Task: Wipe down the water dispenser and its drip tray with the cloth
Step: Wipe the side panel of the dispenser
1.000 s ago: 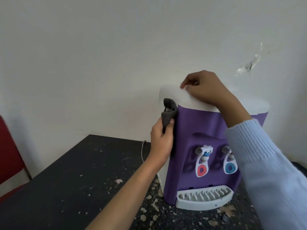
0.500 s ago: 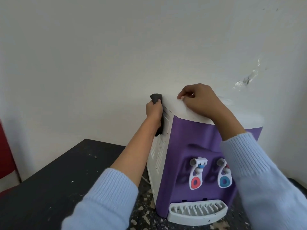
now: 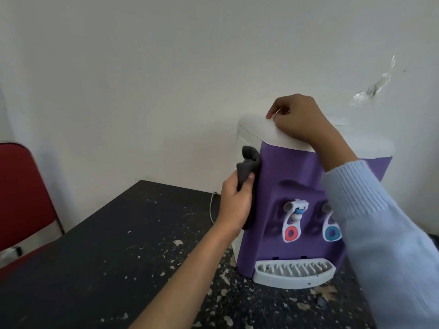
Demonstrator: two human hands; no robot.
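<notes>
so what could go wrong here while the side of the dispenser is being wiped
The cloth hangs loose below the left hand, close to the red tap; it might snag the lever. The thin cable lies beside that hand and could get tugged. Flakes on the table could dirty the drip tray if swept up.

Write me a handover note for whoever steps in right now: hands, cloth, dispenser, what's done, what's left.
Left hand: gripping the dark grey cloth, pressing it on the left front edge of the water dispenser.
Right hand: resting on the white top, steadying the unit.
Drip tray: in place at the base, untouched.
Done: can't tell from this view.
Left: at least the drip tray.
</notes>
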